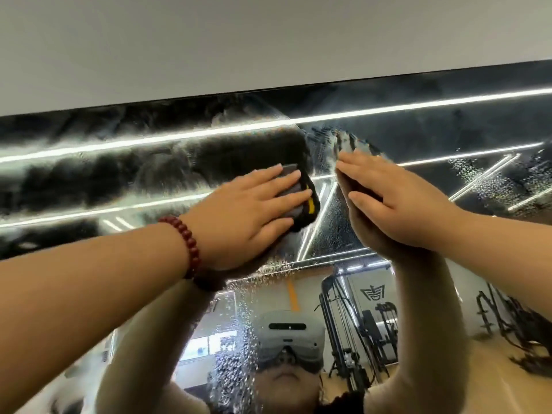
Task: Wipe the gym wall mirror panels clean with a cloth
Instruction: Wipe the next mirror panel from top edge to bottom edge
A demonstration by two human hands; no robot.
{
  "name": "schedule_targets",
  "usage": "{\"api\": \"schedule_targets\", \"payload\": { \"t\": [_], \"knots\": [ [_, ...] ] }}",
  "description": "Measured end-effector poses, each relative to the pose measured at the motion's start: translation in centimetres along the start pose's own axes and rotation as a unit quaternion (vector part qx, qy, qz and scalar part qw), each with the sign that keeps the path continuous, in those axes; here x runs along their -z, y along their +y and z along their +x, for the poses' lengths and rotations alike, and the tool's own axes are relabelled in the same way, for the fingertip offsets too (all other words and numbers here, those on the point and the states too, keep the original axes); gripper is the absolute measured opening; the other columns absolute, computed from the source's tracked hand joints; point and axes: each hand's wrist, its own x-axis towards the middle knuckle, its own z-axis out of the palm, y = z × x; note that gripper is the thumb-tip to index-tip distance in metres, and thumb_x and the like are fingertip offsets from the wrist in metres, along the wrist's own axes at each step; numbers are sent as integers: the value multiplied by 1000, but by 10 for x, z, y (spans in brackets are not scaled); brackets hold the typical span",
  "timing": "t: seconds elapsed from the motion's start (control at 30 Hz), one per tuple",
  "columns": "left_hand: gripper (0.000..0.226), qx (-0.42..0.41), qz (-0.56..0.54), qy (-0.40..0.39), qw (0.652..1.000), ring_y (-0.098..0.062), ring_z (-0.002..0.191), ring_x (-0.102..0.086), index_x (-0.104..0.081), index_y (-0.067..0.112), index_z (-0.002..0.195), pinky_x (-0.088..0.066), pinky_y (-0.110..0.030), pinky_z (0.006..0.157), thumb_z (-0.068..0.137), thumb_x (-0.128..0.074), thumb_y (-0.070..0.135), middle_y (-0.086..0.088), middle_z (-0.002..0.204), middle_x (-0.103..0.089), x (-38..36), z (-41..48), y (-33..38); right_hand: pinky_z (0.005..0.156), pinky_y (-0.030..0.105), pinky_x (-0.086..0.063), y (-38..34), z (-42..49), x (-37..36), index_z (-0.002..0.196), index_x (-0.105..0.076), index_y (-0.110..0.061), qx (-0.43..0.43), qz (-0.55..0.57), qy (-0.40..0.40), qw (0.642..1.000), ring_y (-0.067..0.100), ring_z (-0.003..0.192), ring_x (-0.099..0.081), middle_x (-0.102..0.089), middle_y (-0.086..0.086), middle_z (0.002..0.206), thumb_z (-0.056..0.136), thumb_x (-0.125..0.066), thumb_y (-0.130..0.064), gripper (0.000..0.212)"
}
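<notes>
Fingers of the left hand lie straight and slightly spread, pressing a grey cloth with black and yellow edging flat against the wet, smeared wall mirror panel. Just right, the right hand rests straight-fingered on the glass. A dark red bead bracelet circles the left wrist.

The mirror is mounted on the wall, its top edge seen just beneath a pale band. Its upper left part is smeared with hazy streaks, while droplets are scattered lower down and to the right. A grey cloth, edged in black and yellow, is pressed flat against the glass.
</notes>
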Motion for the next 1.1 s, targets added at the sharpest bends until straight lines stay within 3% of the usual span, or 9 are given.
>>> {"api": "schedule_targets", "payload": {
  "t": [0.07,0.17,0.3,0.43,0.57,0.7,0.77,0.9,1.1],
  "knots": [
    [60,107,-9,-13,994,-16,152,0,-16,32,156,7,-24,119,100,-13,54,3,165,-9,5,16,-28,105,0,7,-4,-6,-1,154,-30,-24,-5,3,-7,1000,-7,140,-8,-21,-13,161,102,-48,-24,56],
    [53,183,0,-8,983,-20,152,0,-14,31,156,2,-33,123,106,-23,42,1,166,-6,9,31,-39,113,12,3,-11,-14,-4,155,-27,-23,-23,18,2,1000,1,148,-8,-19,-10,162,102,-49,-26,57],
    [64,69,10,-3,998,-27,151,-14,-25,28,155,-9,-42,123,97,-12,53,-4,163,-19,-7,13,12,116,17,2,-20,-30,-12,155,-28,-20,-23,28,1,999,7,150,-9,-19,-8,162,102,-48,-28,57],
    [56,-40,10,8,999,-33,143,-35,-46,20,146,-29,-51,117,99,-29,45,-11,154,-40,-20,-29,63,115,12,0,-23,-49,-15,153,-33,-18,-11,46,-8,999,0,146,-12,-26,-7,160,95,-39,-35,61],
    [60,-30,5,-21,999,-30,146,-28,-40,22,149,-19,-45,121,99,-21,48,-8,156,-35,-10,-24,45,111,5,8,-33,-65,-16,154,-31,-18,-28,56,-13,998,-3,144,-6,-21,-5,162,97,-39,-34,60],
    [73,142,5,-18,990,-26,152,-8,-24,26,155,6,-30,119,90,-8,54,-7,164,-17,0,1,-4,112,8,10,-45,-73,-24,155,-27,-19,-49,63,-6,997,2,149,-5,-18,-7,163,95,-33,-37,63],
    [72,120,18,0,993,-32,150,-16,-30,23,154,-3,-37,122,91,-11,53,-12,161,-24,-4,-1,7,112,7,10,-48,-75,-28,155,-28,-19,-56,58,8,997,5,150,-7,-19,-7,163,96,-32,-36,62],
    [56,-21,-1,55,998,-37,139,-40,-52,16,142,-30,-51,116,97,-35,43,-16,149,-45,-25,-42,75,116,11,5,-52,-86,-32,152,-34,-15,-52,67,26,996,5,148,-12,-27,-2,161,97,-31,-37,60],
    [53,-42,-35,-9,998,-32,142,-36,-48,23,144,-33,-54,114,98,-32,43,-9,153,-42,-26,-69,96,118,13,3,-64,-123,-37,152,-34,-16,-54,69,-2,996,-2,147,-7,-24,-6,160,97,-24,-40,61]
  ]
}}
